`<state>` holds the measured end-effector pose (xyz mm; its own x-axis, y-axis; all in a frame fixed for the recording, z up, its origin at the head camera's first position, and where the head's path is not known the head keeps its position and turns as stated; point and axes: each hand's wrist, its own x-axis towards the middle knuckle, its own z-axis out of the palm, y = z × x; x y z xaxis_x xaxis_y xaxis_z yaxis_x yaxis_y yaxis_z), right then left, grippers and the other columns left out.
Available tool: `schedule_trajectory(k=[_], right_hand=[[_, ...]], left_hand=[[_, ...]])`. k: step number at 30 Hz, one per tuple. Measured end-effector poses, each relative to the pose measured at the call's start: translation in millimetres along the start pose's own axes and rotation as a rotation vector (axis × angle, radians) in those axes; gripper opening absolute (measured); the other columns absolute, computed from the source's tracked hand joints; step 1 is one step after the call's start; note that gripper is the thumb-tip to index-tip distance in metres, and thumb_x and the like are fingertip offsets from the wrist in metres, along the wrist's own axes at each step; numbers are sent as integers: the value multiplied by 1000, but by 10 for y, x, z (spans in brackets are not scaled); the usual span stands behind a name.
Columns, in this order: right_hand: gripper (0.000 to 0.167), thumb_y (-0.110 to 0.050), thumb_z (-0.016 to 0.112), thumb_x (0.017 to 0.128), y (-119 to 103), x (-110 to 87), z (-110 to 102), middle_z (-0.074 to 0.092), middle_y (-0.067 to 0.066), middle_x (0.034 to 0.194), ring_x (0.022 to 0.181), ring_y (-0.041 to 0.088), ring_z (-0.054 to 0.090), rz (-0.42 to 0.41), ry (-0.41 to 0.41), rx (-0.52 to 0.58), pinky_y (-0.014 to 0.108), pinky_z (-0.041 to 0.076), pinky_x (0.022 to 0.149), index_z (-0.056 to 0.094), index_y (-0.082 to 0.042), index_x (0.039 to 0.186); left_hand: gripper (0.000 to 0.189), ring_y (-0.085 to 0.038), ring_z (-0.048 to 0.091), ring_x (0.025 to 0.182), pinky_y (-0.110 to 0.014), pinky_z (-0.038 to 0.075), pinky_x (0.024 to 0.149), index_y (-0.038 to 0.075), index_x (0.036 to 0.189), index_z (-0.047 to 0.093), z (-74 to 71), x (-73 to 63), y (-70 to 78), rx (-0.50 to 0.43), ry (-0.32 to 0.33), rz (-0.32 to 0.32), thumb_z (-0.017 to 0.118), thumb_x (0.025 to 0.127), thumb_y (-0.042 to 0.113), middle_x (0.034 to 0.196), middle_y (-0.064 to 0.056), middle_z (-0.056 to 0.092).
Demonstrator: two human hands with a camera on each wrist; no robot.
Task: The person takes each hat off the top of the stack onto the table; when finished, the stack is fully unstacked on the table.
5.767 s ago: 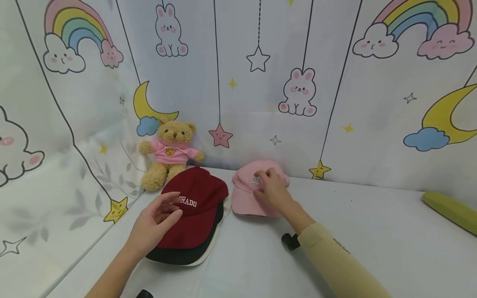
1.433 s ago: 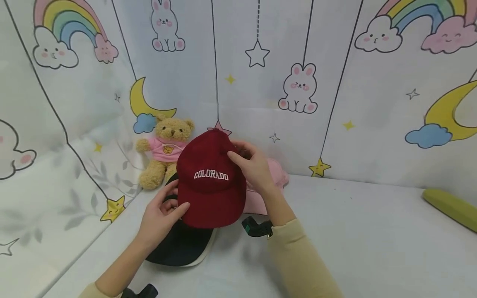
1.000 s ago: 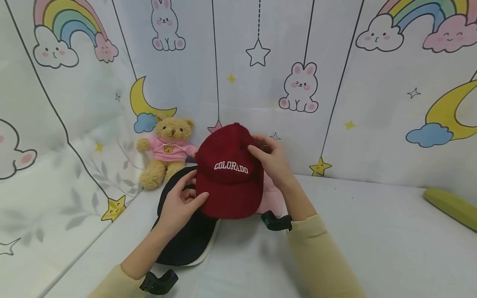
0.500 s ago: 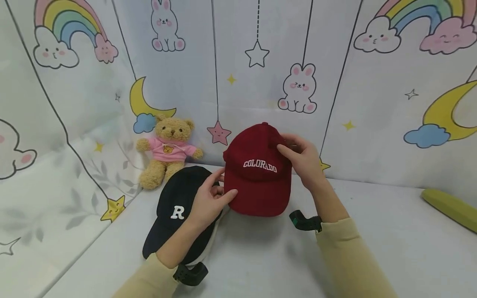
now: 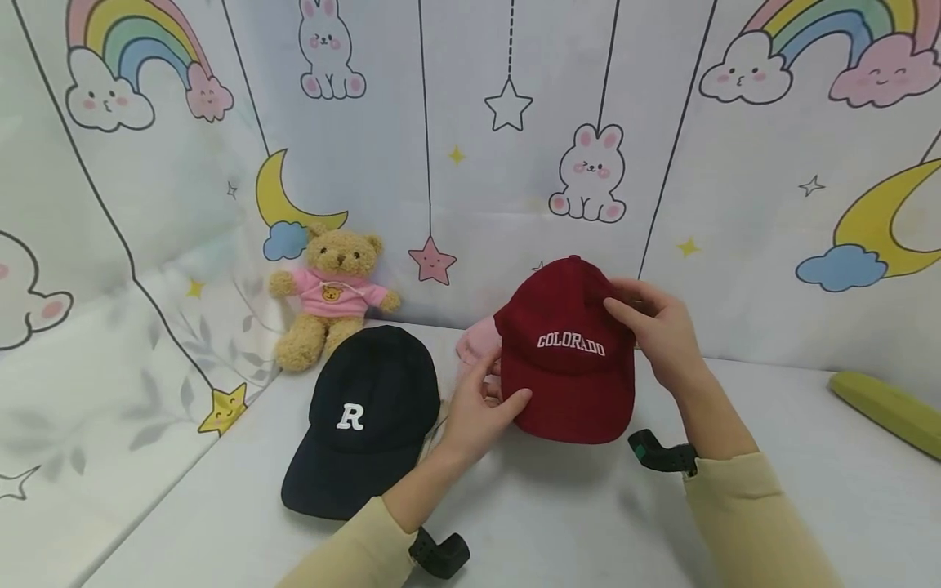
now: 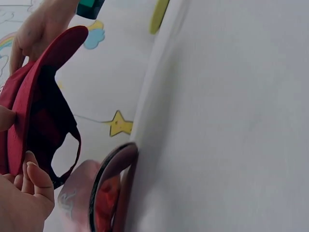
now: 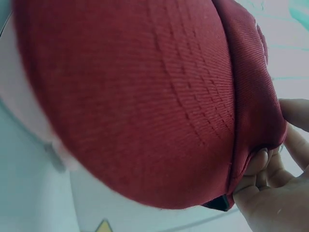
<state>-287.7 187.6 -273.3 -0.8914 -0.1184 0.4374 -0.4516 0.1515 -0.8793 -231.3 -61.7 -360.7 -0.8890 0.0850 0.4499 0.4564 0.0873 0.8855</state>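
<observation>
Maroon COLORADO baseball cap held up between both hands: left hand pinching brim edge, right hand pinching crown side. Pink cap partly hidden behind grip; dark R baseball cap left of it.

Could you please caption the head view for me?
Left hand and right hand holding a red COLORADO cap, black R cap nearby.

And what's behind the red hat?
In the head view, a pink hat peeks out, with the patterned wall farther back. The red hat and left hand cover most of the pink one, hiding its front there.
</observation>
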Motion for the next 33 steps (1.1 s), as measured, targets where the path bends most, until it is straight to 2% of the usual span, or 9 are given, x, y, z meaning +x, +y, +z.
schedule_trajectory(k=[11, 18, 25, 29, 33], right_hand=[[25, -14, 71, 96, 152, -133, -363, 68, -6, 99, 85, 9, 61, 6, 53, 35, 18, 50, 66, 71, -9, 120], [25, -15, 68, 98, 251, -220, -512, 67, -7, 99, 84, 8, 60, 39, 67, -19, 17, 50, 66, 70, -10, 122], [27, -18, 65, 100, 352, -298, -615, 66, -7, 101, 83, 8, 60, 88, 64, -101, 19, 50, 67, 67, -9, 126], [33, -22, 63, 101, 432, -334, -656, 64, -4, 103, 84, 9, 60, 111, 41, -168, 20, 52, 69, 63, -5, 129], [38, -24, 61, 103, 482, -361, -700, 62, -8, 102, 86, 8, 60, 124, 24, -224, 21, 53, 70, 59, -1, 133]], left_hand=[[56, -11, 59, 72, -22, 54, 68, -1, 138, 53, 393, 33, -102, -60, -27, 17, 75, 88, 5, 105, -11, 56], [54, -9, 56, 68, -20, 50, 63, -2, 136, 55, 568, 45, -198, -60, -54, -4, 76, 87, 6, 102, -11, 56], [51, -9, 58, 68, -19, 49, 61, -3, 134, 56, 637, 19, -210, -98, -113, -70, 75, 87, 4, 98, -9, 59], [47, -10, 59, 68, -19, 49, 63, -3, 129, 59, 645, 4, -216, -83, -150, -111, 76, 86, 5, 93, -8, 61], [47, -10, 60, 70, -19, 50, 63, -2, 130, 60, 658, -5, -239, -70, -180, -147, 76, 87, 8, 95, -9, 60]])
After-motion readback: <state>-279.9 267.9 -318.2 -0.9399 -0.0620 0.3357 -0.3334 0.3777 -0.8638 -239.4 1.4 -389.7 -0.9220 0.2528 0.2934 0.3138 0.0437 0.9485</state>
